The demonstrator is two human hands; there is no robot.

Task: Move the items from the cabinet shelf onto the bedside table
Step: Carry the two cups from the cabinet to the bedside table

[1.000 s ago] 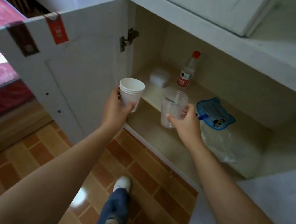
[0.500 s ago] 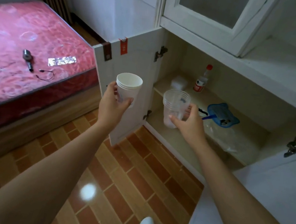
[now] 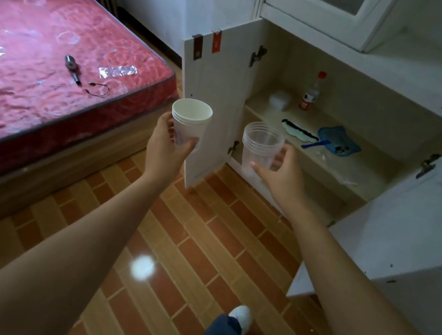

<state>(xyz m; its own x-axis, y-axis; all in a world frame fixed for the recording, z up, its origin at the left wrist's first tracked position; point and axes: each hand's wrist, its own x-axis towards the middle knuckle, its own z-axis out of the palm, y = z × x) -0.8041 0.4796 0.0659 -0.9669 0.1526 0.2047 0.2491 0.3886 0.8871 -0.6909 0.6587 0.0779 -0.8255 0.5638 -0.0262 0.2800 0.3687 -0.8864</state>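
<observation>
Red-covered mattress bed [image 3: 58,57] lies left of the open white cabinet [image 3: 321,119]; brick-pattern floor between gives free walking room. No desk in view, so heading can't be told. Out in front of the cabinet door: left hand [image 3: 163,148] grips stacked white paper cups [image 3: 190,122], right hand [image 3: 282,173] grips stacked clear plastic cups [image 3: 260,147]. Both upright, level, equally near.

The left hand [image 3: 163,148] hides the lower part of the paper cups [image 3: 190,122]. The bed [image 3: 57,62] runs off the left edge. The bottle [image 3: 311,93] label is too small to read. No bedside table shows.
</observation>
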